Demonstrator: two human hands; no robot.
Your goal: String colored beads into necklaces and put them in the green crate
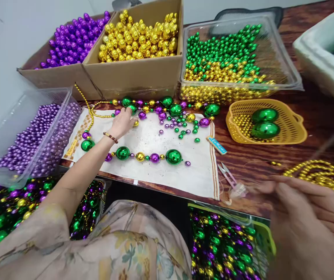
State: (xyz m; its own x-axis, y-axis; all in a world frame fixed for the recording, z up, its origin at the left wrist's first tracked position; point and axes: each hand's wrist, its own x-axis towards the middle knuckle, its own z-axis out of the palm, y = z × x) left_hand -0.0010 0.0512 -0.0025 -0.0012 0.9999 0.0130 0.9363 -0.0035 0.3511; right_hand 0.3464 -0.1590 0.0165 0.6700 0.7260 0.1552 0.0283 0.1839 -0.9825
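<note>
My left hand reaches over the white cloth, its fingers curled against a large green bead. A gold bead lies by the thumb. Around the cloth's edge curves a strand of green, purple and gold beads, with a big green bead near its front end and a small lilac bead beside that. Small loose green and lilac beads are scattered at the right. My right hand, blurred at the right edge, has its fingertips pinched together; what they hold cannot be made out.
Thread snips and a small blue packet lie right of the cloth. A yellow basket holds gold beads and two big green ones. Bead-filled cartons and clear tubs stand behind. A gold bead chain lies at right.
</note>
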